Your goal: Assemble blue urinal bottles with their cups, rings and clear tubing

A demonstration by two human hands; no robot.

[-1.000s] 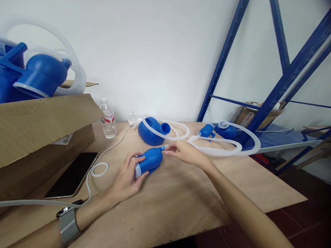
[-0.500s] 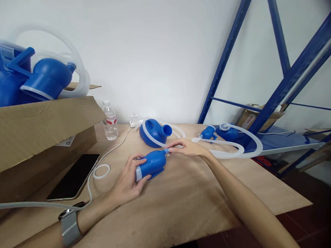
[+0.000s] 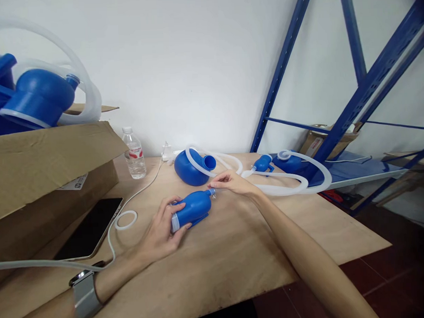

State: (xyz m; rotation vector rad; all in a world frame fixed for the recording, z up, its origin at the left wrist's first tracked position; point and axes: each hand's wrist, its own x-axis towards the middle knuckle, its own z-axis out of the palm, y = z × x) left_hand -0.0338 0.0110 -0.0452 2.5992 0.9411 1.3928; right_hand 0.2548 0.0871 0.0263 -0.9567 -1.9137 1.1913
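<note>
My left hand (image 3: 164,225) is wrapped round the white-capped end of a blue plastic bottle (image 3: 196,205) lying on its side on the table. Its narrow neck (image 3: 211,192) points away to the right, with a small metal clip (image 3: 213,195) at it. My right hand (image 3: 230,182) is closed in a pinch at the top of the neck; what its fingertips hold, if anything, is hidden. Just behind the right hand rests a larger blue jug (image 3: 190,168) with an open round mouth, a white hose (image 3: 194,162) looped over it.
On the left stands a cardboard box (image 3: 55,160) with blue bottles (image 3: 43,97) and a hose. A phone (image 3: 89,228), a white cable (image 3: 140,188) and a water bottle (image 3: 134,154) are nearby. Another small blue bottle (image 3: 262,163) and hoses (image 3: 286,190) lie right, by blue shelving (image 3: 281,68).
My right fingertips have shifted slightly left and up over the neck, away from the metal clip. The left hand keeps its grip on the bottle. The whole view has turned a little.
</note>
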